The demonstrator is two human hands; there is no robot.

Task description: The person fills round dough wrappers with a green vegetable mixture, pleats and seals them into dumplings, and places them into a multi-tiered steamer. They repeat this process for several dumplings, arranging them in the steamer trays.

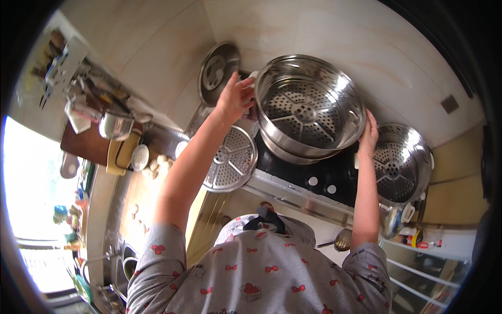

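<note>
A large stainless steel steamer tier with a perforated bottom sits at a slight tilt over another round steel pot part on the black cooktop. My left hand is at its left side, fingers spread, fingertips close to the white side handle; contact there is unclear. My right hand holds the steamer tier at its right side, where the handle is hidden behind the fingers. Beneath my left forearm lies a flat perforated steamer plate.
A second steamer tier stands right of the cooktop. A domed steel lid leans on the back wall. Pale dough pieces lie on a wooden board at left. A small saucepan and hanging utensils are farther left.
</note>
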